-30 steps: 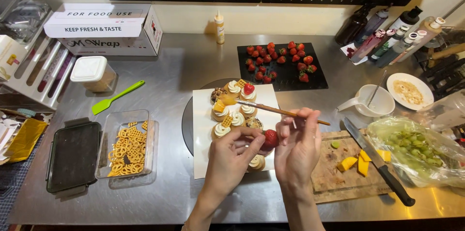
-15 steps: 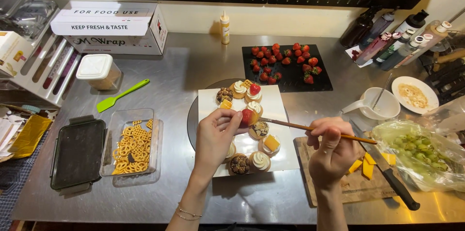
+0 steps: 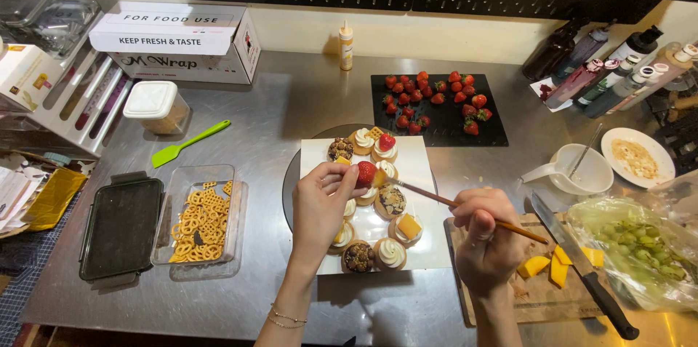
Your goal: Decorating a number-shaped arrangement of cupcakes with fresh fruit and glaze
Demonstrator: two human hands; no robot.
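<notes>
- I see a strawberry (image 3: 366, 172) pinched in the fingertips of the left hand (image 3: 320, 205), over the white square plate (image 3: 422, 165) at about 10 o'clock from its middle.
- Right hand (image 3: 486, 239) is closed around wooden chopsticks (image 3: 465, 209); their tips point to 10 o'clock and end just beside the strawberry.
- Small cream-topped tarts (image 3: 391, 252) ring the plate.
- At 3 o'clock of the right hand, a cutting board (image 3: 531, 296) holds yellow fruit pieces (image 3: 552, 268) and a black-handled knife (image 3: 582, 267).
- At 12 o'clock of the plate, a black tray (image 3: 494, 136) carries more strawberries.
- At 9 o'clock, a clear tub of pretzels (image 3: 200, 220), well apart from the left hand.
</notes>
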